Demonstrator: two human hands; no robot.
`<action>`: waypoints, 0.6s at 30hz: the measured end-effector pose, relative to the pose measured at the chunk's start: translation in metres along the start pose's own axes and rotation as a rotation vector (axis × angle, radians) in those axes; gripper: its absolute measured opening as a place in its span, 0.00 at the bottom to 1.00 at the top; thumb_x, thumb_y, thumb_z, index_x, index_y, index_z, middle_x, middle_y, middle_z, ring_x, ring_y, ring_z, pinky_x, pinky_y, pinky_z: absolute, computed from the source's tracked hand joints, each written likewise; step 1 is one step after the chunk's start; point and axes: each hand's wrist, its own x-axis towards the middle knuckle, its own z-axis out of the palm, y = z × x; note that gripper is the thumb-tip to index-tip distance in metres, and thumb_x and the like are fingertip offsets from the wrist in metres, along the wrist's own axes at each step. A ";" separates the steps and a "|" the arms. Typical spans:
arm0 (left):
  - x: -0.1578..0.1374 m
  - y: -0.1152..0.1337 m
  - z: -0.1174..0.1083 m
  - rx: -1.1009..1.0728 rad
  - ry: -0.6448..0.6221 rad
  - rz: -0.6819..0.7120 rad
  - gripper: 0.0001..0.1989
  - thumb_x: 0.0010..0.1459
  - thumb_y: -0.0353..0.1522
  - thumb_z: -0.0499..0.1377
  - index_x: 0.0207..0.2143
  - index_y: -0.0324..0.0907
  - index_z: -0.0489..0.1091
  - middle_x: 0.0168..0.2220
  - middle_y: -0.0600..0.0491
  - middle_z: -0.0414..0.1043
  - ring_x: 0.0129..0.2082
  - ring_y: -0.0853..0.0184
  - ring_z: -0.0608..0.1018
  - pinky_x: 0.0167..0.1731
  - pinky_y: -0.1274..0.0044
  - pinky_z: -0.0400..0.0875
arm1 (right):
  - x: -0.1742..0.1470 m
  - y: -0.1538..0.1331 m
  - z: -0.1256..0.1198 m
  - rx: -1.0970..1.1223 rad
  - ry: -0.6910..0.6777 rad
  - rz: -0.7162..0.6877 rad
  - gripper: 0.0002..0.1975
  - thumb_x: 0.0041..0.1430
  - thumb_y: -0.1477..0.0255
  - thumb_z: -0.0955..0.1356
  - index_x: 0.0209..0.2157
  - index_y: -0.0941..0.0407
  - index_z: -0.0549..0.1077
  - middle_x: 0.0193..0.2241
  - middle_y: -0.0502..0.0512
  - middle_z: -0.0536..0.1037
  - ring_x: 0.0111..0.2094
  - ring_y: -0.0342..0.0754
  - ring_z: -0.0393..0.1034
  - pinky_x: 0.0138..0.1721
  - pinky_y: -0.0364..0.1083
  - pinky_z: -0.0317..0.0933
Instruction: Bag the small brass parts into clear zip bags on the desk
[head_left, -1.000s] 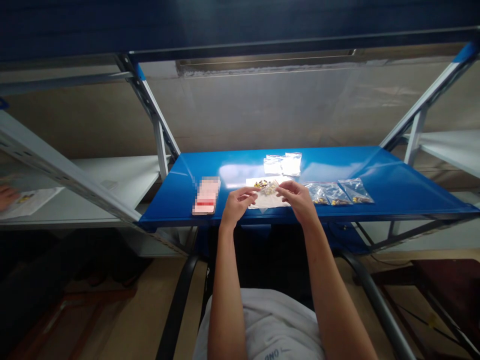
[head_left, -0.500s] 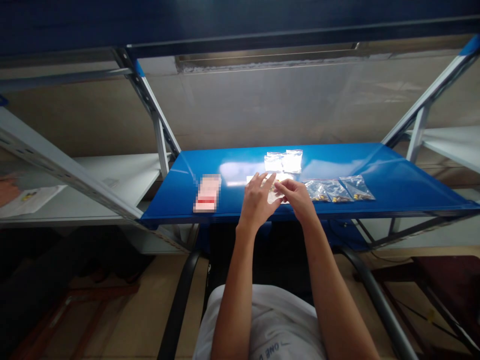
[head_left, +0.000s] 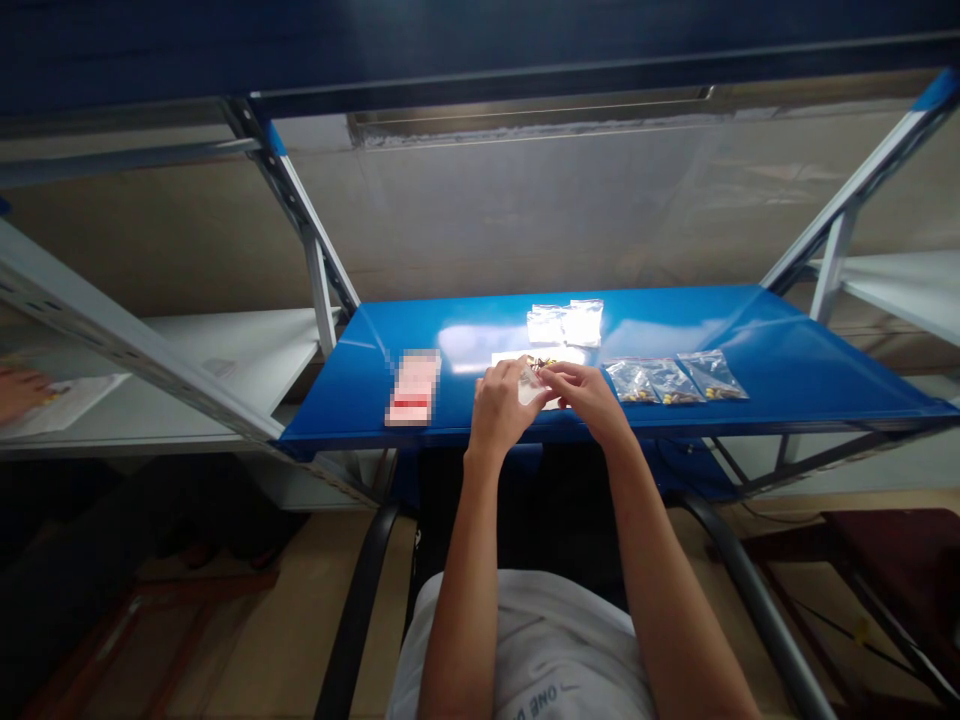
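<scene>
My left hand (head_left: pixel 493 408) is closed on a small clear plastic bag (head_left: pixel 528 388) above the near part of the blue table. The fingers of my right hand (head_left: pixel 589 396) are pinched together at the bag's right side; what is between them is too small to make out. Just beyond the hands lies a pile of small yellow and dark pieces (head_left: pixel 541 362) on a white sheet (head_left: pixel 574 355), partly hidden by my fingers. To the right of my right hand, several zip bags (head_left: pixel 676 384) lie flat in a row with similar small pieces inside.
Flat, shiny plastic bags (head_left: pixel 583 323) lie farther back on the blue table (head_left: pixel 480 315). A blurred pink and red item (head_left: pixel 412 388) is on the left. Metal shelf posts (head_left: pixel 319 230) flank the table. Another person's hand (head_left: pixel 22 395) rests at the far-left shelf.
My left hand has shifted slightly left and its fingers have closed in on the bag. My right hand has moved a little left and nearer, uncovering more of the small pieces.
</scene>
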 end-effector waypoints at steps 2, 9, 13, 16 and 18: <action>-0.001 -0.004 -0.001 0.005 -0.007 -0.013 0.27 0.63 0.40 0.68 0.62 0.43 0.70 0.57 0.43 0.77 0.57 0.51 0.78 0.54 0.62 0.73 | 0.004 0.006 -0.009 -0.030 0.062 -0.002 0.20 0.59 0.53 0.73 0.41 0.56 0.82 0.34 0.58 0.85 0.32 0.53 0.79 0.26 0.44 0.60; -0.001 -0.012 0.001 0.001 -0.011 -0.068 0.27 0.60 0.37 0.72 0.60 0.43 0.72 0.57 0.43 0.78 0.57 0.50 0.78 0.56 0.61 0.73 | 0.028 0.023 -0.032 -0.647 0.191 -0.189 0.06 0.59 0.71 0.71 0.33 0.56 0.83 0.33 0.58 0.85 0.33 0.53 0.78 0.41 0.50 0.67; -0.001 -0.014 0.004 -0.006 -0.010 -0.064 0.27 0.60 0.36 0.71 0.59 0.43 0.72 0.56 0.44 0.78 0.57 0.51 0.78 0.56 0.62 0.73 | 0.037 0.028 -0.031 -0.832 0.088 -0.271 0.08 0.61 0.75 0.70 0.36 0.56 0.84 0.34 0.58 0.83 0.33 0.51 0.75 0.40 0.48 0.65; -0.002 -0.017 0.004 -0.009 -0.003 -0.069 0.26 0.61 0.36 0.71 0.59 0.43 0.72 0.56 0.44 0.78 0.57 0.51 0.78 0.57 0.61 0.73 | 0.041 0.031 -0.031 -0.917 0.030 -0.301 0.09 0.62 0.76 0.69 0.37 0.56 0.85 0.35 0.59 0.81 0.34 0.51 0.73 0.39 0.47 0.63; -0.002 -0.018 0.003 -0.013 -0.003 -0.072 0.25 0.61 0.35 0.71 0.59 0.43 0.72 0.56 0.44 0.78 0.57 0.51 0.78 0.57 0.61 0.73 | 0.042 0.033 -0.032 -0.938 -0.013 -0.310 0.10 0.62 0.76 0.69 0.38 0.56 0.85 0.35 0.59 0.80 0.34 0.51 0.72 0.39 0.47 0.61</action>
